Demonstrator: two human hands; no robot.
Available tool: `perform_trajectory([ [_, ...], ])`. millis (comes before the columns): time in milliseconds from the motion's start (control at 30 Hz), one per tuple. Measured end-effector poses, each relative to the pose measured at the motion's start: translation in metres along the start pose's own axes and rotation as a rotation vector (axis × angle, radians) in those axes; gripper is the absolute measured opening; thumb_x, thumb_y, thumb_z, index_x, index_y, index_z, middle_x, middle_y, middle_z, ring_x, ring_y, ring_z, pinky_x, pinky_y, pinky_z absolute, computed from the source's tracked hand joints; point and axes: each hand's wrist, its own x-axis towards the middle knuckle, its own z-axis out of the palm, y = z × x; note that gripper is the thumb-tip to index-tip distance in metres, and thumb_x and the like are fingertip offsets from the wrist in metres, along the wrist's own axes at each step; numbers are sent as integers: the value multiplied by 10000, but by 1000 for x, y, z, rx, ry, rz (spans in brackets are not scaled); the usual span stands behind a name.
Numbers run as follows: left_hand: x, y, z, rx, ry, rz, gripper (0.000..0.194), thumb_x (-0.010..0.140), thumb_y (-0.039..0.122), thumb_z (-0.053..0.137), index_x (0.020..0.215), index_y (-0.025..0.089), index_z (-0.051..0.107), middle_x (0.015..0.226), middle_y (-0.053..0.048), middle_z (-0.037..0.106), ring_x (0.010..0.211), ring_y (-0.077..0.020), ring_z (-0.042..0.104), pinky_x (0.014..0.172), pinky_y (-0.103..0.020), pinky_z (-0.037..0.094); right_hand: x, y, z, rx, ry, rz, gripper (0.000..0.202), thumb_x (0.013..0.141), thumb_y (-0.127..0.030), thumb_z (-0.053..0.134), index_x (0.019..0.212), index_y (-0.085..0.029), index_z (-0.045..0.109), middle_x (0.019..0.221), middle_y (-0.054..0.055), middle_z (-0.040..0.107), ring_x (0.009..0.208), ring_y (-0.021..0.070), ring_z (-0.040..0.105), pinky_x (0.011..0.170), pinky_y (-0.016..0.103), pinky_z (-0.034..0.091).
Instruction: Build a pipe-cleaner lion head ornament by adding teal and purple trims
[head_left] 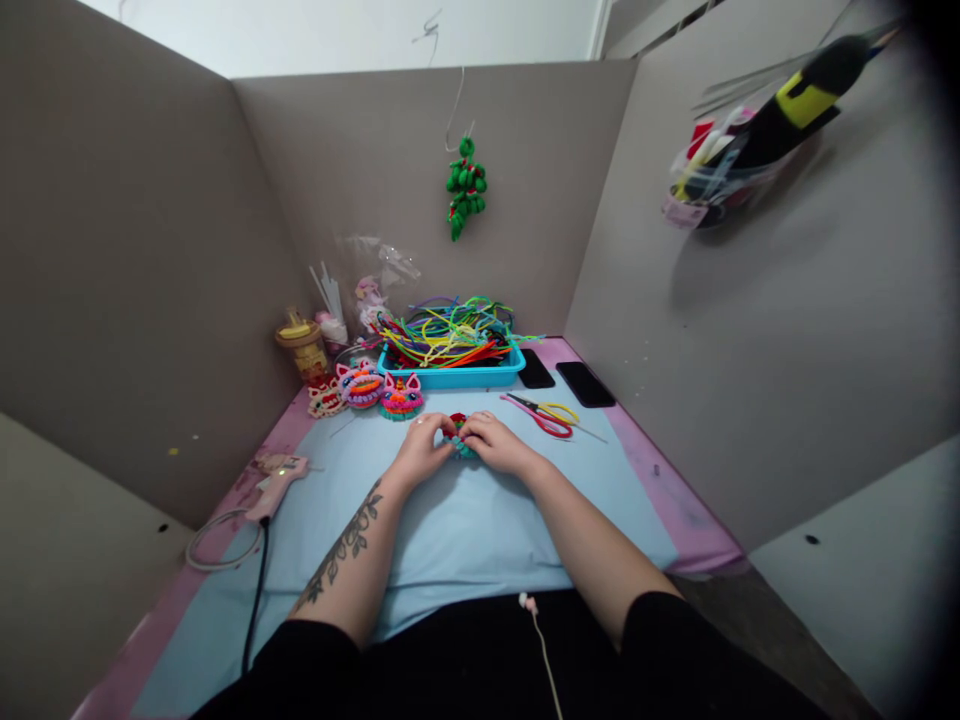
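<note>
Between both hands, at the middle of the table, is a small fuzzy craft piece [463,449] in red and teal. My left hand [424,447] curls its fingers round the piece's left side. From the right, my right hand [491,441] pinches it, fingers bent over its upper edge. The fingers hide much of the piece. Just beyond my left hand sits a finished-looking pink and teal cat-like face [402,397], with a purple and orange one [360,385] and a cream and red one [325,398] further left.
A blue tray [450,379] of colourful fuzzy stems stands at the back. Scissors [551,415] and two phones [586,384] lie to the right. At the left are a pink glue gun [279,485] with its cable and a brown cup [306,350]. Grey partitions [360,150] enclose the table.
</note>
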Motion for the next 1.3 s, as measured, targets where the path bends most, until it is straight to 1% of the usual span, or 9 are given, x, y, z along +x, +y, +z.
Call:
perform_trajectory([
  [300,1,2,-1,-26,-14,-24,140,712,158,594,844,204,588,866,-17,639,879,-192,573,848,-345,431,1,2,6,-34,58,32,135,835,-104,517,805,-183,623,800,27,597,857,175,519,833,321,384],
  [433,1,4,-4,-104,-19,-3,124,734,228,627,853,203,599,895,-23,651,894,-190,580,857,-336,432,2,3,8,-49,91,81,142,845,-121,517,786,-186,629,785,27,595,852,180,514,815,318,385],
  [500,0,5,-6,-155,-18,0,129,761,263,614,872,199,608,914,-31,656,910,-189,585,865,-330,433,1,3,8,-47,107,85,146,845,-122,517,785,-188,633,790,30,599,860,184,512,819,322,385],
  [567,0,6,-7,-185,-20,-11,116,790,272,578,869,192,609,884,-30,655,872,-180,593,845,-321,444,1,2,9,-43,106,77,152,844,-118,514,789,-187,637,798,33,605,868,186,512,827,328,383],
  [667,0,8,-7,-155,-23,-28,98,804,272,549,816,187,596,802,-16,636,783,-163,583,794,-308,454,1,2,11,-48,93,71,157,848,-119,506,802,-189,639,805,35,603,870,187,509,830,336,380],
  [867,1,10,-4,-97,-11,-62,124,814,299,525,774,188,562,757,-9,611,727,-153,559,729,-285,447,2,2,15,-74,77,72,158,843,-102,505,819,-191,633,838,39,595,891,188,499,859,350,369],
  [1033,1,9,-1,-179,-24,-80,116,819,294,524,819,179,545,759,-6,615,705,-141,555,682,-265,439,1,1,17,-69,67,75,161,839,-83,505,847,-188,626,861,43,592,923,192,493,876,353,370],
  [1167,-1,5,1,-261,-62,-127,161,815,327,536,870,176,525,785,-5,612,695,-130,549,648,-246,433,1,1,20,-57,44,70,147,823,-79,523,836,-186,624,855,46,589,919,200,483,873,360,372],
  [1300,0,2,3,-277,-44,-138,193,793,338,565,888,173,533,765,0,606,672,-130,548,648,-253,436,2,0,19,-37,43,72,139,815,-86,526,816,-186,622,844,48,584,905,203,478,863,362,370],
])
